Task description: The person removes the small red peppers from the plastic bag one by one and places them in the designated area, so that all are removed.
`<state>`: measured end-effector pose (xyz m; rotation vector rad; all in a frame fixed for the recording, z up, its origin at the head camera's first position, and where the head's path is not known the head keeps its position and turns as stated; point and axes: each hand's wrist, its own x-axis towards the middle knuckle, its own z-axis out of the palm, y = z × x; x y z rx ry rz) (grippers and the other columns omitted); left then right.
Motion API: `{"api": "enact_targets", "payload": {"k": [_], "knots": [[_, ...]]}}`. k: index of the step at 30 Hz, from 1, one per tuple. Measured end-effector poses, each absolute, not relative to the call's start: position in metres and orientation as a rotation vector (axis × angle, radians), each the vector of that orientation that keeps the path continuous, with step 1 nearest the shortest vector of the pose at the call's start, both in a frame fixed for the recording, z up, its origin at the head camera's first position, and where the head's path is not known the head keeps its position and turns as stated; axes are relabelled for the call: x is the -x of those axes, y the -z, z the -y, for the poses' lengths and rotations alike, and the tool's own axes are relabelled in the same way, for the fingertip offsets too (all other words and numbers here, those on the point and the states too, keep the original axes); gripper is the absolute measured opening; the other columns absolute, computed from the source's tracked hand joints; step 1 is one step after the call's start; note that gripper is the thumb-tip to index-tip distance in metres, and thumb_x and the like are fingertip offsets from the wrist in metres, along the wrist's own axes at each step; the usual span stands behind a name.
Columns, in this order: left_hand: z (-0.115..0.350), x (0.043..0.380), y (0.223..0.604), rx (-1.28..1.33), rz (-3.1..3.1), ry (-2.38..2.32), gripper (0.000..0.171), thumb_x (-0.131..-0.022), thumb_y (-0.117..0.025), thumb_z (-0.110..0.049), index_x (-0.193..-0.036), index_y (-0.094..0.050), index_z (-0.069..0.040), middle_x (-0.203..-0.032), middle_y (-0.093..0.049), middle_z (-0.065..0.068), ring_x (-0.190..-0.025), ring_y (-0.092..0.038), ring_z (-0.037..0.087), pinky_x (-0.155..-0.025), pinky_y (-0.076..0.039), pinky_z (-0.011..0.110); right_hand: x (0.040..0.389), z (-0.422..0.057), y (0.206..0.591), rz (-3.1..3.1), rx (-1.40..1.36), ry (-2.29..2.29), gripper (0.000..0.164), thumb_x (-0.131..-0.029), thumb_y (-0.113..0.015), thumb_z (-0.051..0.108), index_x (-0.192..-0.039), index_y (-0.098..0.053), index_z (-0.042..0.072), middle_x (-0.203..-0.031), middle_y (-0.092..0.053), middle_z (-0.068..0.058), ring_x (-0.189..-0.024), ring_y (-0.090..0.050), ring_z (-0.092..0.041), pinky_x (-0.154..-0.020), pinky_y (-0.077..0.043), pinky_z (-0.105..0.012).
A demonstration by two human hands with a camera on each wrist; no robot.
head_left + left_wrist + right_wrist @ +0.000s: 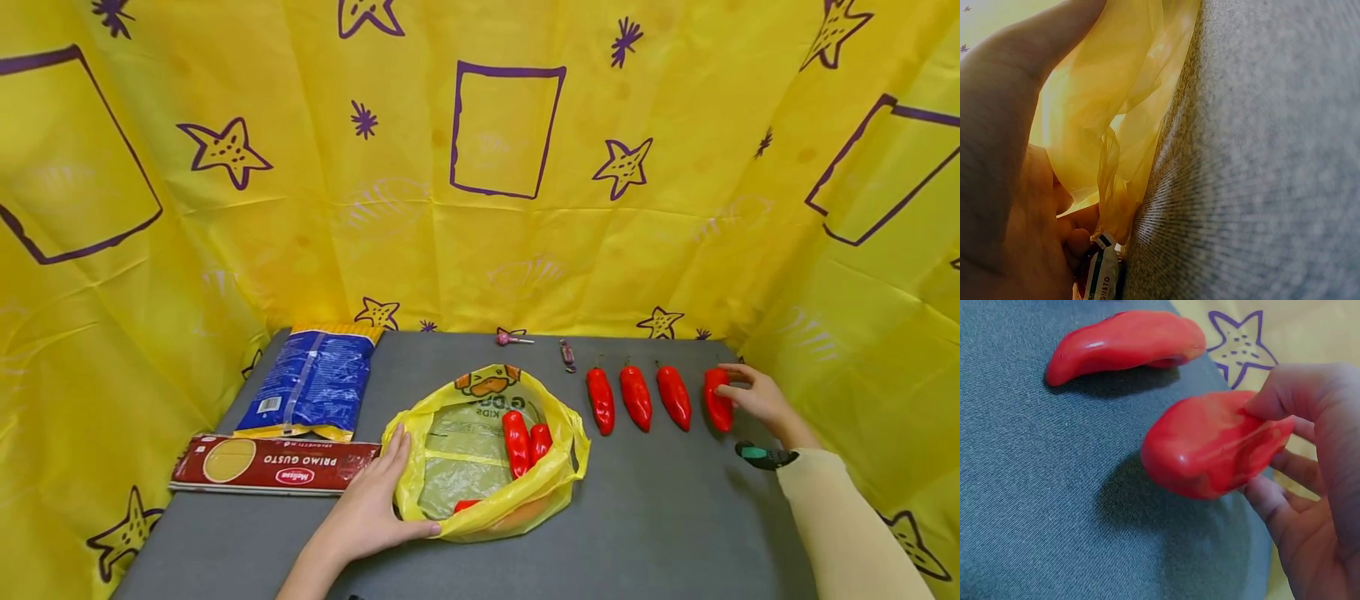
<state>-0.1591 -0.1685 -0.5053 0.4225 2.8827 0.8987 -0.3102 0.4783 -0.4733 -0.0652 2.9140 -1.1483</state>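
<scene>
My left hand point(375, 504) holds the left side of a yellow plastic bag point(558, 492), its thumb along the bag's front rim. In the left wrist view, bent fingers point(1079, 240) lie against the yellow film. Inside the open bag are red peppers point(516, 442), one of them showing only a bit at the front. At the right, my right hand point(757, 396) pinches a red pepper point(1200, 447) between thumb and fingers; a shadow lies beneath it on the grey surface. Left of it lie three more red peppers point(636, 398) in a row.
A blue packet point(311, 383) and a dark red spaghetti pack point(277, 465) lie at the left. Near the back edge are a lollipop point(512, 339) and a wrapped candy point(567, 356). Yellow patterned cloth point(510, 250) surrounds the grey table point(645, 517) at the back and sides.
</scene>
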Motion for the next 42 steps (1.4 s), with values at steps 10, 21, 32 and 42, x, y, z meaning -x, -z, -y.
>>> {"api": "enact_targets", "payload": {"k": [10,21,32,42], "knots": [[0.168,0.159,0.505,-0.423,-2.885,-0.908,0.144,-0.068,-0.081,-0.083,-0.169,-0.018,-0.002,-0.178,-0.008,0.013,-0.156,-0.031,0.047,-0.123,-0.026,0.071,0.318,-0.485,0.484,-2.987,-0.006,0.972,0.057,-0.106,-0.058,0.019,-0.144,-0.043,-0.020,-0.143,-0.047,-0.049,-0.128,-0.047,-0.062,-0.094,-0.052,-0.052],[0.169,0.159,0.506,-0.427,-2.898,-0.893,0.144,-0.067,-0.081,-0.084,-0.168,-0.018,-0.002,-0.178,-0.008,0.013,-0.157,-0.030,0.045,-0.123,-0.026,0.069,0.319,-0.490,0.497,-2.868,-0.063,1.095,0.074,-0.112,-0.051,0.038,-0.160,-0.026,-0.011,-0.157,-0.030,-0.046,-0.142,-0.033,-0.063,-0.110,-0.038,-0.070],[0.168,0.158,0.507,-0.406,-2.872,-0.905,0.143,-0.068,-0.081,-0.083,-0.169,-0.018,-0.004,-0.178,-0.007,0.011,-0.157,-0.028,0.045,-0.124,-0.025,0.069,0.316,-0.486,0.498,-2.850,-0.150,1.118,0.082,-0.111,-0.044,0.049,-0.160,-0.025,-0.013,-0.158,-0.028,-0.046,-0.141,-0.030,-0.063,-0.114,-0.031,-0.075],[0.168,0.158,0.506,-0.421,-2.887,-0.904,0.144,-0.067,-0.082,-0.083,-0.169,-0.019,-0.003,-0.178,-0.008,0.012,-0.157,-0.029,0.046,-0.124,-0.025,0.069,0.315,-0.483,0.505,-2.953,-0.152,1.113,0.079,-0.110,-0.051,0.047,-0.155,-0.034,-0.016,-0.152,-0.040,-0.045,-0.137,-0.041,-0.061,-0.111,-0.038,-0.072]]}}
